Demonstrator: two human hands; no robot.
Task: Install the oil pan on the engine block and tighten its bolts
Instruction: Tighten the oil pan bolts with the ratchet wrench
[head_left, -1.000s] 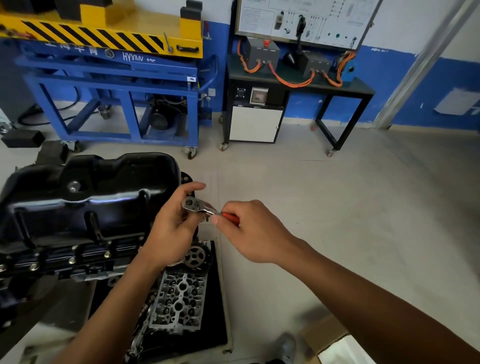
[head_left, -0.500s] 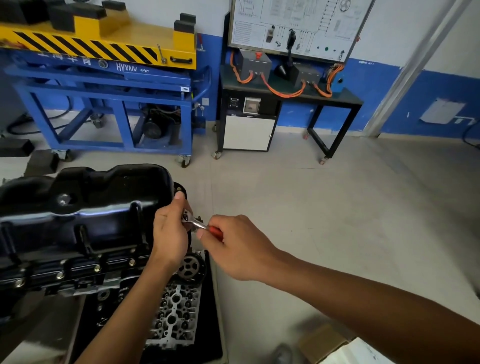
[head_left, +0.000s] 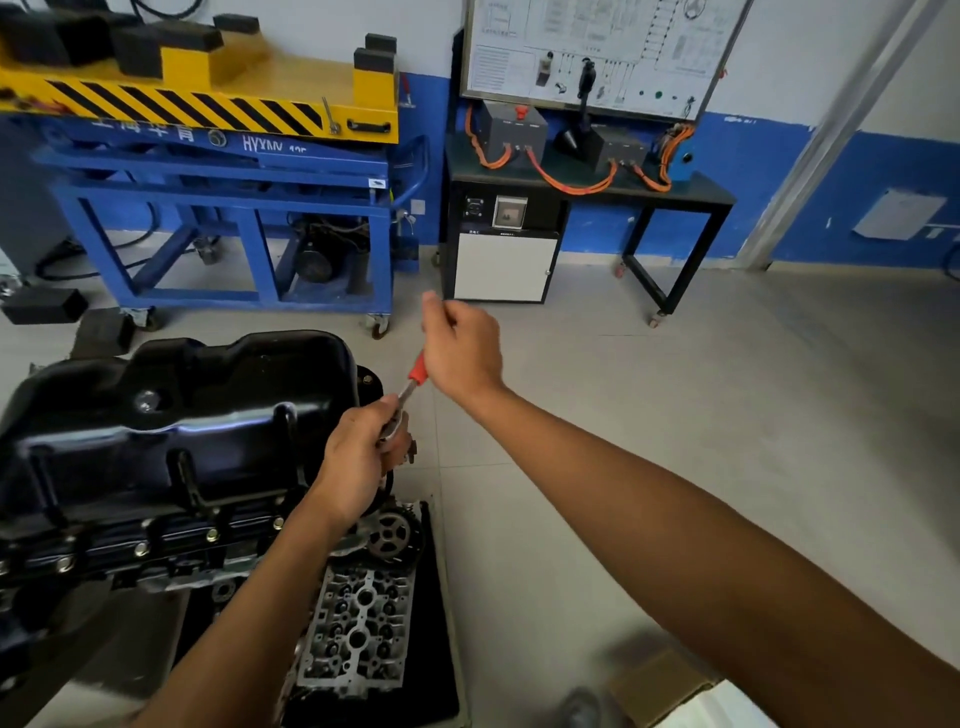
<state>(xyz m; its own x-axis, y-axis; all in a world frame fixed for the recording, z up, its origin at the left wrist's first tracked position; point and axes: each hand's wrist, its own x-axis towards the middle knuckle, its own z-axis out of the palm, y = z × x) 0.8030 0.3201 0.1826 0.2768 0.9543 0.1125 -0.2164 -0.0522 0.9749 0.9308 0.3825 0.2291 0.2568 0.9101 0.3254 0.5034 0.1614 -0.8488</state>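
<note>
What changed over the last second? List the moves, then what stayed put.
The right hand swung the ratchet handle from pointing right to pointing away from the person. The left hand kept gripping the ratchet head beside the oil pan, which stayed put.

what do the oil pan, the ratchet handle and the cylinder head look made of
Oil pan: likely pressed steel, glossy black paint; sharp highlights on its rounded folds.
Ratchet handle: red grip, probably plastic or rubber, on a bright metal shank.
Cylinder head: apparently cast aluminium, dull grey, bare.
</note>
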